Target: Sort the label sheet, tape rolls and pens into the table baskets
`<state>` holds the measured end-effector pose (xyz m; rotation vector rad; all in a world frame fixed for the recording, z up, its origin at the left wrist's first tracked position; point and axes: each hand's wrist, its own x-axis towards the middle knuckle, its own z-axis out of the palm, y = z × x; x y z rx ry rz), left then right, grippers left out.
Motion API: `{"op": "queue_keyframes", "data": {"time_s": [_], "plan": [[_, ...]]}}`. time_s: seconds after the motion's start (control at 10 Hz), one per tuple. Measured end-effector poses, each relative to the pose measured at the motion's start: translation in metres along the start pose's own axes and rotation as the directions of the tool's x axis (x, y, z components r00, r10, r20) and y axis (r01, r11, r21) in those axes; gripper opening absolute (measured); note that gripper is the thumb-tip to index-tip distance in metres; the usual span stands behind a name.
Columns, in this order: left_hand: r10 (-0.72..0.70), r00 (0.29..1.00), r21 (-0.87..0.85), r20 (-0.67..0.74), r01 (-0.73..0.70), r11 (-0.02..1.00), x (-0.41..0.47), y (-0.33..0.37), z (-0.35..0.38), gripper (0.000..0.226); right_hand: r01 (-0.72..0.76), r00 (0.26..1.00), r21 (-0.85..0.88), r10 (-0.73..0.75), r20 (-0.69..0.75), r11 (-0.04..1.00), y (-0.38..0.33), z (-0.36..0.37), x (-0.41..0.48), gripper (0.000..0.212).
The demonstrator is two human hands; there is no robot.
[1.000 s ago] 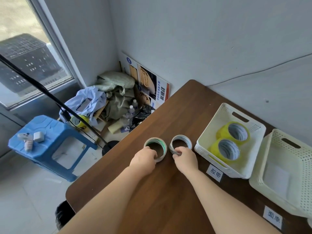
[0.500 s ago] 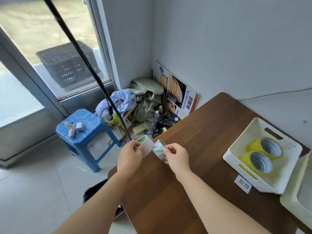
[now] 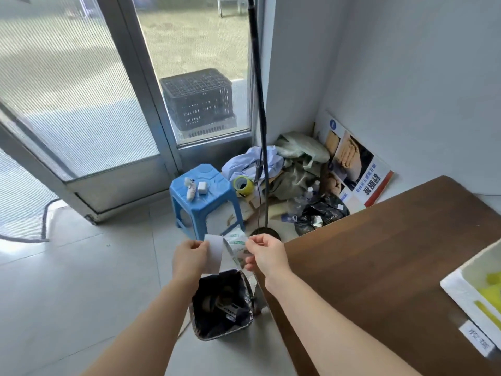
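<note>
The view has swung left since a second ago, so the glass door [image 3: 89, 109] and pale floor now fill the far left. The brown table [image 3: 393, 253] has slid to the right. The white basket [image 3: 458, 287] holding the yellow tape rolls [image 3: 489, 293] is cut off at the right edge. On the floor sit a blue stool [image 3: 203, 196] and, nearer, a black-lined bin [image 3: 222, 305] against the table's left edge. Both hands have left the tabletop, where the two thin rolls lay flat a second ago, and now hang above that bin. The left hand [image 3: 189, 257] pinches the white-sided roll [image 3: 215, 253] between thumb and fingers. The right hand [image 3: 267, 256] pinches the green-printed roll [image 3: 235, 244]. The rolls are held upright and edge-on, just beside each other; whether they touch is unclear.
</note>
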<state>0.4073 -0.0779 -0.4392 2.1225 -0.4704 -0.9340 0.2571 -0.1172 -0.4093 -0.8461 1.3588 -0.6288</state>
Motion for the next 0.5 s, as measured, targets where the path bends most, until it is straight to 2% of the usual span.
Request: {"op": "queue_keyframes", "data": {"time_s": [0.3, 0.4, 0.5], "plan": [[-0.189, 0.974, -0.057, 0.125, 0.198, 0.979, 0.02, -0.049, -0.021, 0.017, -0.114, 0.993, -0.102, 0.113, -0.017, 0.988, 0.042, 0.035, 0.007, 0.012], [-0.234, 0.947, -0.074, 0.221, 0.256, 0.964, 0.022, -0.053, -0.019, 0.021, -0.171, 0.985, -0.111, 0.17, -0.019, 0.979, 0.051, 0.042, 0.013, 0.005], [-0.282, 0.925, -0.136, 0.257, 0.323, 0.937, 0.032, -0.059, -0.013, 0.05, -0.222, 0.975, -0.138, 0.22, -0.025, 0.965, 0.06, 0.044, 0.019, 0.022]]}}
